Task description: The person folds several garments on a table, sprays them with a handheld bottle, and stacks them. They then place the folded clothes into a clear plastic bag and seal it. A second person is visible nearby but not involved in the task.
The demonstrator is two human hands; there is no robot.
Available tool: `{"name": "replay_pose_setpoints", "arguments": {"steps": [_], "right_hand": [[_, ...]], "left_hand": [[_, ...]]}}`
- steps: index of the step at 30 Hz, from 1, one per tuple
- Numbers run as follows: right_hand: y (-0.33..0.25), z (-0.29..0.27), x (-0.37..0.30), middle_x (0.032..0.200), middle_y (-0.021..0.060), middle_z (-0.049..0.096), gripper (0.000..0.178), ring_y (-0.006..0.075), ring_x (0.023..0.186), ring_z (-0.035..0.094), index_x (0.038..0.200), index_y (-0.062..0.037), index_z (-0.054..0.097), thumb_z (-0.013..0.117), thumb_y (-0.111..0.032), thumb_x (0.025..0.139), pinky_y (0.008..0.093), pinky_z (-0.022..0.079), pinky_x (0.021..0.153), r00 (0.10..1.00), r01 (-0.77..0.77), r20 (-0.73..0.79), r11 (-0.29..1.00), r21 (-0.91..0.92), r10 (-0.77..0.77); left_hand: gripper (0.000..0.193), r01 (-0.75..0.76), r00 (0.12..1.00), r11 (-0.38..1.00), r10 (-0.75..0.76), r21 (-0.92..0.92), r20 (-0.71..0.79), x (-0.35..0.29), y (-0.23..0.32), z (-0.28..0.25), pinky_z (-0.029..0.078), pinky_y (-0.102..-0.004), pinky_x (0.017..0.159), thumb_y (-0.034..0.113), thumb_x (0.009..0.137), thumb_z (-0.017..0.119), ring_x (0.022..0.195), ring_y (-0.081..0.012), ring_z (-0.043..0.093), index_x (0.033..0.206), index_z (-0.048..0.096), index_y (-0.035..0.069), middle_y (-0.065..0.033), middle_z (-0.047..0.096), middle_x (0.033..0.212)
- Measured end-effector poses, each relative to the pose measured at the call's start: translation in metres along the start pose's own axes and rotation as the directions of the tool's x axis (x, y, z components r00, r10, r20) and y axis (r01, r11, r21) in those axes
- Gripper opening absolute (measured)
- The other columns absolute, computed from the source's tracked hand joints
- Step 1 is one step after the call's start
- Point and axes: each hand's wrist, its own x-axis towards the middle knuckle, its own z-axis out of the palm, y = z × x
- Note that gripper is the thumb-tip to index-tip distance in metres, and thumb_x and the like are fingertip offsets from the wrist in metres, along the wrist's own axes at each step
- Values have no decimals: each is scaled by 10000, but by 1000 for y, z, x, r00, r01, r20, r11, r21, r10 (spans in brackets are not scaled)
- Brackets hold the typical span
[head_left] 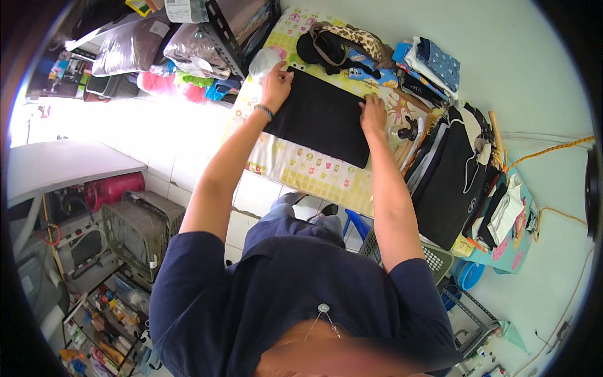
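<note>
A black garment (320, 116), folded into a flat rectangle, lies on the patterned yellow and white cloth of the table in front of me. My left hand (275, 89) is at its far left corner, thumb and forefinger apart, fingertips against the edge. At the far right corner, my right hand (374, 114) rests with its fingers spread on the black cloth's edge. Neither hand lifts the cloth. Just beyond my left fingers is a whitish translucent bag (264, 61).
Beyond the black cloth lie a leopard-print strap or bag (361, 43) and a stack of folded clothes (433, 69). A clear bottle with a black top (402, 132) stands right, beside piled dark garments (443, 182). Shelving with plastic-wrapped bundles (132, 50) rises left; a crate (141, 226) sits below.
</note>
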Motion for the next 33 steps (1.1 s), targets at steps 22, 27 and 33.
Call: {"name": "replay_pose_setpoints", "arguments": {"steps": [22, 27, 33], "right_hand": [[-56, -265, -322, 1146, 197, 681, 384, 292, 1048, 674, 1256, -9, 606, 671, -192, 924, 358, 506, 910, 822, 148, -561, 916, 374, 96], [38, -298, -360, 1136, 108, 667, 379, 145, 1043, 594, 1243, 38, 601, 611, -244, 989, 272, 447, 930, 658, 117, -627, 765, 633, 418], [150, -224, -324, 1101, 283, 661, 499, 405, 1071, 636, 1222, 49, 599, 598, -378, 964, 424, 482, 932, 686, -447, -345, 746, 494, 640]], "left_hand": [[764, -344, 937, 814, 330, -468, -116, -243, 131, 118, 443, -341, 1011, 10, 878, 690, 1195, -235, 517, 1480, 224, 62, -125, 460, 1355], [841, -664, 674, 628, 737, -405, 38, -213, 193, 252, 425, -370, 1045, 48, 881, 711, 1236, -239, 482, 1501, 143, 28, -182, 267, 1491], [718, -459, 844, 870, 491, -181, 217, -173, 138, 341, 399, -423, 1072, 151, 868, 743, 1223, -328, 531, 1422, 307, 10, -232, 422, 1407]]}}
